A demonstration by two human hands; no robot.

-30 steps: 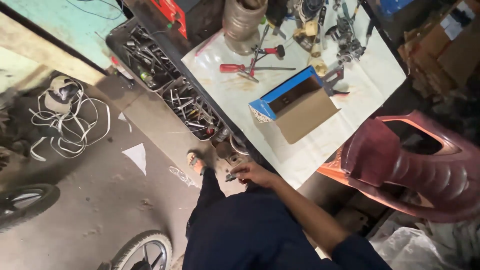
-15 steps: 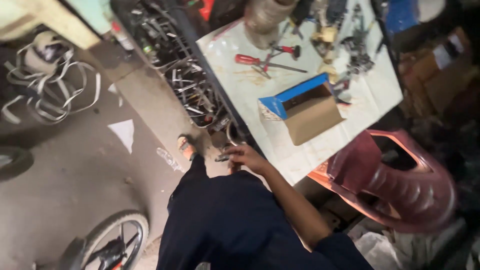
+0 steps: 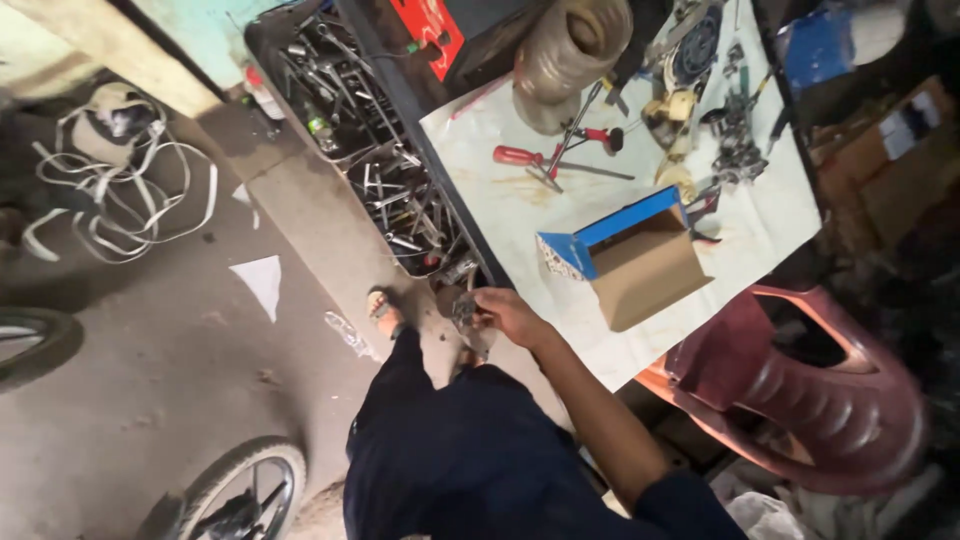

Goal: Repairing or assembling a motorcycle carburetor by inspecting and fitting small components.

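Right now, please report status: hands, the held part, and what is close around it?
Right hand gripping small grey metal part, at table edge. Left hand not in view. Black tray of metal tools just above; open blue-and-brown cardboard box beside, apart.

Right hand [image 3: 508, 314] reaches down, fingers curled shut

- right hand [image 3: 507, 315] closed around small grey metal part [image 3: 466, 312], held at edge of white-covered workbench [image 3: 520, 215]
- left hand not in view
- open brown cardboard box with blue flaps [image 3: 640, 262] lying on bench, near the hand
- red-handled screwdriver [image 3: 525, 157] and grey coil of hose [image 3: 572, 45] farther back on bench
- black tray of loose metal tools [image 3: 385, 170] beside bench
- maroon plastic chair [image 3: 810, 395] at right
- bicycle wheel [image 3: 240, 488] on concrete floor [image 3: 150, 370], tangled white straps [image 3: 120, 190] well apart
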